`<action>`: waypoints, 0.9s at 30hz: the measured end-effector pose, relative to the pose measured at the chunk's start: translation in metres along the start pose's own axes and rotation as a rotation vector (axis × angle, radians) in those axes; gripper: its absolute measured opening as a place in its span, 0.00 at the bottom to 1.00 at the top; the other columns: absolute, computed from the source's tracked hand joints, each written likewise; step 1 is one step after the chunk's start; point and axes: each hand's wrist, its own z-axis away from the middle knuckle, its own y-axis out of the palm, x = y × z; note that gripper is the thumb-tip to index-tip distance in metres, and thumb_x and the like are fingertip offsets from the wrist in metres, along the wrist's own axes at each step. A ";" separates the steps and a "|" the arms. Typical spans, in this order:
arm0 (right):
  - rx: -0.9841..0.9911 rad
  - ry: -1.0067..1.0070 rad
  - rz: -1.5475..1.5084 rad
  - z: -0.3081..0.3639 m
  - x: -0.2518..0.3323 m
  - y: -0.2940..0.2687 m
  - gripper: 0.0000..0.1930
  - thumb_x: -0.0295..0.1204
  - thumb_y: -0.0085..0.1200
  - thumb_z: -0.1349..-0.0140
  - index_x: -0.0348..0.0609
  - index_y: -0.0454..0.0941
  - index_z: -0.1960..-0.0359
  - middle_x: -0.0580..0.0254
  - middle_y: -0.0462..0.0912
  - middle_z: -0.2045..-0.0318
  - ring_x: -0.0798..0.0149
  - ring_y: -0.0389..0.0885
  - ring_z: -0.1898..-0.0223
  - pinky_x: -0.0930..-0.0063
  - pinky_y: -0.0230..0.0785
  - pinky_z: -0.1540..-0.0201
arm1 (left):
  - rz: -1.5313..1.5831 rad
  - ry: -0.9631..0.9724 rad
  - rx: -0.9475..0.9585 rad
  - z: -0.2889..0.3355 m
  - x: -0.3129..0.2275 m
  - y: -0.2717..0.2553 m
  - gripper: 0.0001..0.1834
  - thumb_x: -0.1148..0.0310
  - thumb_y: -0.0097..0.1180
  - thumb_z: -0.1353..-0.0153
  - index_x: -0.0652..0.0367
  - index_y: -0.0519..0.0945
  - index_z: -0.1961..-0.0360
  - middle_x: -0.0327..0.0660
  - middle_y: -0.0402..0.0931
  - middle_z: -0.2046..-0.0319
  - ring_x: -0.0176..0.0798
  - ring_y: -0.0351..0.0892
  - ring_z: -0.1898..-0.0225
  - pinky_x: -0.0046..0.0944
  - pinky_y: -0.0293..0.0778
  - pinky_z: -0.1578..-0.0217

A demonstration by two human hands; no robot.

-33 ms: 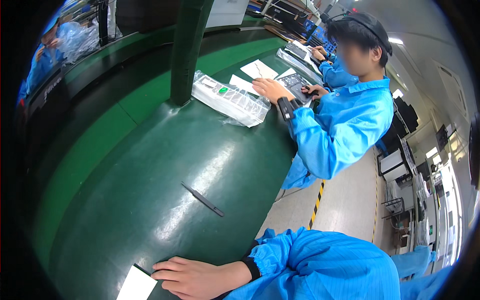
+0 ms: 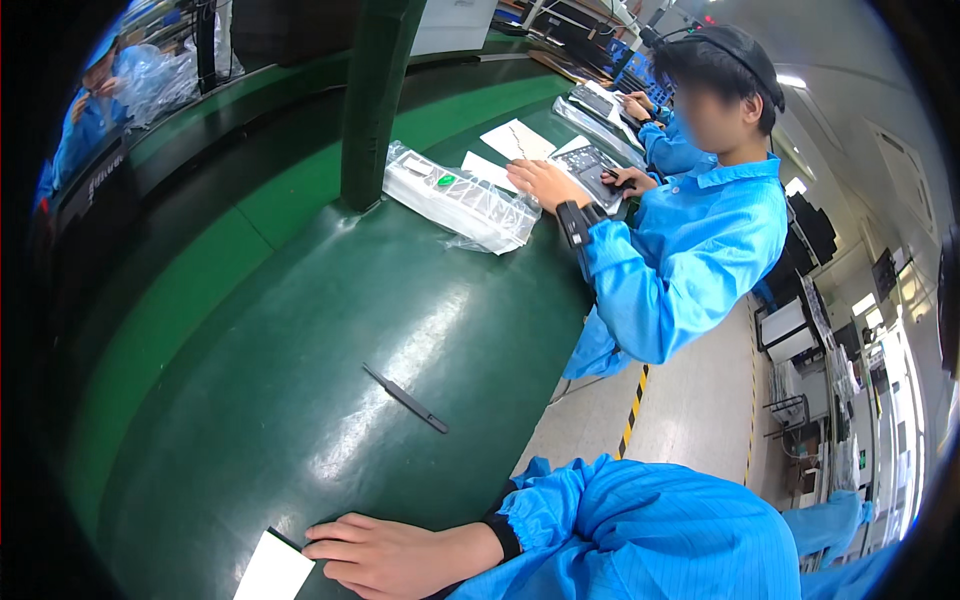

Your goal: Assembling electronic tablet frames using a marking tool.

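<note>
My right hand [image 2: 385,553] rests palm down on the green table [image 2: 240,420], its fingers loosely stretched and apart. Beside its fingertips lies a white sheet or card [image 2: 272,568] with a dark upper edge, cut off by the lower border of the picture. The fingertips meet or nearly meet that edge; whether they press on it I cannot tell. Farther up the table, apart from the hand, lie black tweezers [image 2: 405,398], slanting down to the right. My left hand is out of the picture.
A plastic-wrapped white package [image 2: 455,200] with a green mark lies near a dark green post [image 2: 378,110]. At the right, a co-worker in blue [image 2: 680,250] handles a dark panel [image 2: 590,170] beside white papers [image 2: 517,140]. The floor has a yellow-black stripe [image 2: 635,410].
The co-worker's hands and near arm have shifted slightly. My right hand, the white sheet and the tweezers stay where they were.
</note>
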 end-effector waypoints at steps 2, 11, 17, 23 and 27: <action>0.001 -0.002 -0.010 0.001 -0.001 0.002 0.09 0.29 0.55 0.43 0.38 0.76 0.63 0.53 0.76 0.51 0.52 0.70 0.43 0.59 0.64 0.45 | 0.002 -0.001 -0.003 0.000 0.001 -0.001 0.21 0.66 0.55 0.33 0.68 0.77 0.43 0.56 0.75 0.43 0.58 0.71 0.39 0.53 0.62 0.36; 0.016 -0.001 -0.048 0.008 -0.003 0.008 0.10 0.27 0.56 0.43 0.34 0.75 0.62 0.50 0.74 0.48 0.49 0.67 0.39 0.59 0.62 0.41 | -0.010 0.015 -0.007 -0.001 -0.002 -0.002 0.21 0.66 0.56 0.34 0.69 0.77 0.44 0.57 0.75 0.43 0.59 0.72 0.40 0.53 0.62 0.36; -0.001 0.000 -0.037 0.005 -0.004 0.006 0.10 0.28 0.56 0.43 0.35 0.75 0.62 0.50 0.75 0.49 0.49 0.67 0.40 0.59 0.62 0.41 | -0.012 0.024 -0.005 -0.002 -0.001 -0.002 0.21 0.67 0.55 0.34 0.69 0.77 0.44 0.57 0.75 0.43 0.59 0.72 0.40 0.53 0.62 0.36; -0.022 -0.021 0.038 -0.001 0.001 -0.003 0.08 0.31 0.54 0.43 0.40 0.75 0.65 0.55 0.77 0.53 0.52 0.73 0.47 0.59 0.66 0.45 | -0.020 0.020 -0.015 0.001 0.000 -0.002 0.21 0.67 0.56 0.34 0.69 0.77 0.44 0.57 0.75 0.43 0.59 0.72 0.40 0.53 0.62 0.36; -0.009 -0.017 0.043 0.003 0.000 -0.003 0.08 0.30 0.55 0.43 0.40 0.76 0.64 0.55 0.77 0.52 0.52 0.73 0.46 0.59 0.65 0.45 | -0.018 0.020 -0.013 0.001 -0.001 -0.003 0.21 0.67 0.56 0.34 0.69 0.77 0.43 0.57 0.75 0.43 0.58 0.72 0.40 0.53 0.62 0.36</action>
